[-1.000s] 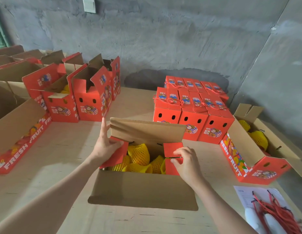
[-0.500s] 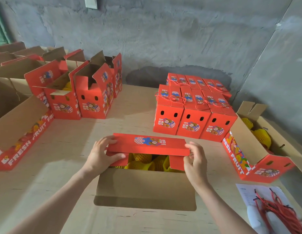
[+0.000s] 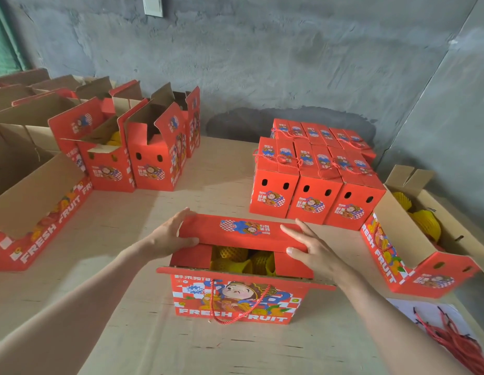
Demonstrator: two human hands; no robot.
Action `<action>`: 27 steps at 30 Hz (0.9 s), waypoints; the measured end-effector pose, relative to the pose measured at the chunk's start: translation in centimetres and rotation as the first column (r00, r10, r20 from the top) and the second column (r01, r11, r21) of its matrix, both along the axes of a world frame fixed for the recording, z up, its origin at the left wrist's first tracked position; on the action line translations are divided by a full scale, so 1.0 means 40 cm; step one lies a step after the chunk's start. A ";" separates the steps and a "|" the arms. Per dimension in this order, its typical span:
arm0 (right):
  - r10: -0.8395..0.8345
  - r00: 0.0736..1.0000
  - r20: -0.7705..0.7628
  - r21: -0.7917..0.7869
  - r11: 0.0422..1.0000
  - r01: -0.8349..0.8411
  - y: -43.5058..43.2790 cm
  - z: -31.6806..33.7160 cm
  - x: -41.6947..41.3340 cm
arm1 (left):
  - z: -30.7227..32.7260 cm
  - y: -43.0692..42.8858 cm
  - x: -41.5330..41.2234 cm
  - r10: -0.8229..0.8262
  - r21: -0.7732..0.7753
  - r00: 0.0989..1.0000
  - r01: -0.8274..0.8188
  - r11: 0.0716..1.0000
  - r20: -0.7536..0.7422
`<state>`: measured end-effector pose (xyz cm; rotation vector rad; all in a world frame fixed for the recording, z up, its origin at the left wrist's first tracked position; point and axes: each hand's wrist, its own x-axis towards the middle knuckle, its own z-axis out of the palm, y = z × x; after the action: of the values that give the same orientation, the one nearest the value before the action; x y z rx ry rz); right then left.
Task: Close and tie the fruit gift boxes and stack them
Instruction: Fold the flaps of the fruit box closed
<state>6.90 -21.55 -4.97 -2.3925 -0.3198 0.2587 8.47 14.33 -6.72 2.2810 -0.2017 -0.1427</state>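
A bare fruit-packing room: rough cement wall [image 3: 262, 63], plywood worktable [image 3: 143, 220], rows of open red fruit gift boxes [image 3: 151, 169], a block of tied boxes [image 3: 314, 196], spare red cords [image 3: 451, 339].

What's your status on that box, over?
Left hand grips far flap, right hand flat on it. Gift box half shut, near flap open, untied. Nothing blocking the flaps.
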 end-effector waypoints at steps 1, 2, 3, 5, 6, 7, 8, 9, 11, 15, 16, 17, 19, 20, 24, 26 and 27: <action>-0.003 1.000 0.023 -0.007 1.000 0.003 0.002 -0.001 0.001 | 0.002 0.003 0.005 -0.016 0.008 1.000 0.016 1.000 0.005; -0.005 0.999 0.046 -0.008 1.000 0.005 0.004 -0.003 0.000 | 0.005 0.004 0.007 -0.025 0.023 1.000 0.025 0.999 0.014; -0.010 0.998 0.065 -0.002 1.000 0.010 0.006 -0.006 -0.002 | 0.006 0.003 0.008 -0.031 0.037 0.999 0.031 0.999 0.018; -0.021 0.996 0.088 0.018 1.000 0.020 0.009 -0.010 -0.004 | 0.002 0.000 0.009 -0.041 0.052 0.999 0.040 0.998 0.022; -0.022 0.995 0.098 0.019 1.000 0.020 0.011 -0.011 -0.005 | -0.002 -0.002 0.008 -0.043 0.053 0.999 0.041 0.998 0.028; -0.020 0.994 0.106 0.016 1.000 0.018 0.013 -0.012 -0.006 | -0.003 -0.006 0.006 -0.039 0.050 0.999 0.037 0.998 0.033; -0.017 0.993 0.114 0.012 1.000 0.016 0.014 -0.012 -0.006 | -0.005 -0.008 0.004 -0.031 0.040 0.999 0.029 0.999 0.034; -0.016 0.993 0.120 0.011 1.000 0.015 0.014 -0.012 -0.005 | -0.005 -0.011 0.002 -0.023 0.029 0.999 0.022 0.999 0.034; -0.012 0.992 0.129 0.004 1.000 0.012 0.013 -0.014 -0.002 | -0.006 -0.015 -0.002 -0.011 0.019 0.999 0.011 1.000 0.035; -0.005 0.992 0.127 -0.026 1.000 0.008 0.009 -0.023 0.002 | -0.003 -0.024 -0.003 -0.021 0.000 1.000 0.021 1.000 -0.001; -0.002 0.992 0.123 -0.032 0.999 0.006 0.007 -0.026 0.003 | -0.004 -0.027 -0.002 -0.032 -0.019 0.999 0.031 0.999 -0.037; -0.001 0.993 0.119 -0.031 1.000 0.004 0.005 -0.029 0.003 | -0.004 -0.030 -0.002 -0.042 -0.045 0.996 0.038 0.998 -0.082; -0.010 0.994 0.113 0.017 1.000 0.008 0.008 -0.032 0.001 | -0.005 -0.036 -0.006 -0.030 -0.107 0.988 0.014 0.994 -0.151; -0.026 0.993 0.111 0.064 0.998 0.019 0.012 -0.033 -0.001 | -0.006 -0.039 -0.007 -0.013 -0.111 0.989 -0.004 0.994 -0.149; -0.040 0.976 0.214 0.076 0.997 0.025 0.020 -0.043 0.000 | -0.022 -0.048 -0.004 0.028 -0.039 0.997 -0.031 0.999 -0.074; -0.050 0.929 0.366 0.040 0.998 0.038 0.016 -0.048 -0.001 | -0.024 -0.049 -0.004 0.037 -0.058 0.997 -0.041 0.997 -0.067; -0.073 0.896 0.439 0.041 0.997 0.061 0.014 -0.048 -0.005 | -0.024 -0.050 -0.004 0.044 -0.058 0.997 -0.048 0.997 -0.068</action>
<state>6.70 -20.98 -6.91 -2.4114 -0.4416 -0.3274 8.32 12.32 -7.68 2.2158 -0.1177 -0.1860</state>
